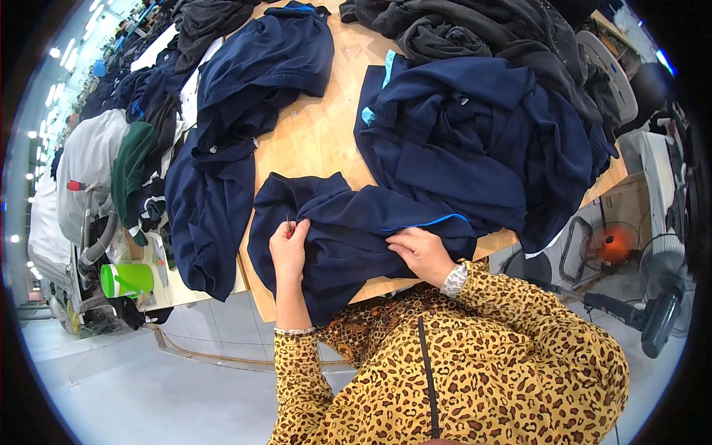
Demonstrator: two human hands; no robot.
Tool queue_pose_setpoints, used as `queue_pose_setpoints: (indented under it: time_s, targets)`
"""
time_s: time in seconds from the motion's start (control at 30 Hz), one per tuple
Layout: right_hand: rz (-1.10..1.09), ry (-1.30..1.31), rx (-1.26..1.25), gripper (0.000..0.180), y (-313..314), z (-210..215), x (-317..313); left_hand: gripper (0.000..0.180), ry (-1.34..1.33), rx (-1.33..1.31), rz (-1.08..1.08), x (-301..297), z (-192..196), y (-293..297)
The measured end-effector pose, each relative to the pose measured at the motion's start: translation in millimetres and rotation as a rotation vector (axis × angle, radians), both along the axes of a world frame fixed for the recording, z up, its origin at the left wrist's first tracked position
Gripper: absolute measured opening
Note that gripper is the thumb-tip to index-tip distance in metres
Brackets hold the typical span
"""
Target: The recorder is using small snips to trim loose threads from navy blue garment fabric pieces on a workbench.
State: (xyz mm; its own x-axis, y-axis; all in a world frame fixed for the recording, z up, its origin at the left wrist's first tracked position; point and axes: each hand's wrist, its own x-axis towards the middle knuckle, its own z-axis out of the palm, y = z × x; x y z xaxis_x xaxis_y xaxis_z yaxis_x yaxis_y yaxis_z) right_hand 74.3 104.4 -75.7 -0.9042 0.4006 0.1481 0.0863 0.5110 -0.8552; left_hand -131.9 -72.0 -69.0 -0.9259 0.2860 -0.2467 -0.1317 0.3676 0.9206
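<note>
A navy blue garment (341,237) with a bright blue strip along one edge lies on the wooden table in front of me. My left hand (288,248) is closed over its left part. From between those fingers sticks the tip of a thin, dark, pointed tool (288,217); the rest of it is hidden in the hand. Beside the blue strip, my right hand (423,254) pinches the garment's fabric between thumb and fingers. The garment's near edge hangs over the table edge.
To the right rises a large heap of navy garments (475,141), with dark grey clothes (445,30) behind it. More navy garments (259,59) lie at the left. A green container (126,280) stands far left; fans (660,289) stand right. Bare wood (311,141) shows between the heaps.
</note>
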Motion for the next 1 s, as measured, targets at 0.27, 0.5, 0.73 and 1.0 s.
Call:
queue_pose_setpoints:
  time_s: [0.27, 0.5, 0.73, 1.0]
  targets:
    - [-0.003, 0.058, 0.443, 0.019, -22.0, -13.3, -14.1, 0.029, 0.079, -0.095, 0.015, 4.1, 1.2, 6.0]
    - [0.036, 0.146, 0.559, 0.013, -26.5, -26.1, -22.5, 0.021, 0.868, -0.154, 0.098, 37.3, 21.4, 18.8]
    - [-0.092, 0.152, -0.299, 0.013, -5.7, -9.6, -17.6, 0.016, 0.636, -0.036, -0.533, 99.1, 19.6, 25.4]
    - [-0.264, 0.136, -0.884, 0.015, 3.6, -1.4, -15.9, 0.016, 0.581, 0.005, -0.451, 102.9, 17.8, 33.5]
